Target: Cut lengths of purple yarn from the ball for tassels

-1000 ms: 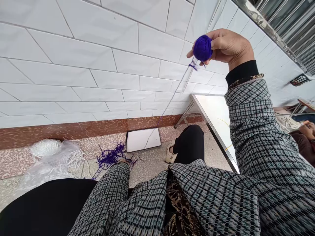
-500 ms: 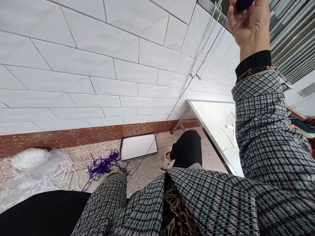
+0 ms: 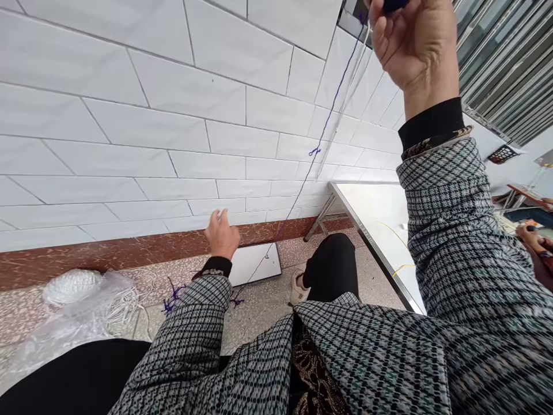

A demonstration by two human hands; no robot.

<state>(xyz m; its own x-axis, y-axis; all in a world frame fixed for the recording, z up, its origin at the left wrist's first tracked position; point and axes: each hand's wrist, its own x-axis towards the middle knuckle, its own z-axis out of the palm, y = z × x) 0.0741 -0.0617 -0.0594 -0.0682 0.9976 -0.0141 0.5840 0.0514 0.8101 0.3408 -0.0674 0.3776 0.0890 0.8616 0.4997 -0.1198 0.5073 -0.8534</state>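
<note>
Head view: your right hand (image 3: 415, 52) pinches the purple yarn ball (image 3: 395, 4) in its fingers (image 3: 380, 23) at the frame's top edge, your left hand's (image 3: 221, 235) hold is unclear, and the purple strand (image 3: 332, 112) could snag the yarn tangle (image 3: 173, 301) on the floor (image 3: 259, 311) if pulled.

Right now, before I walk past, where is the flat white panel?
In the head view, the flat white panel lies on the floor by the brown skirting, just right of the left hand, a purple yarn strand crossing it.

Text: none I can read | labels: none I can make out | brands: none | numbers: none | signs: none | my view: nothing legible
</note>
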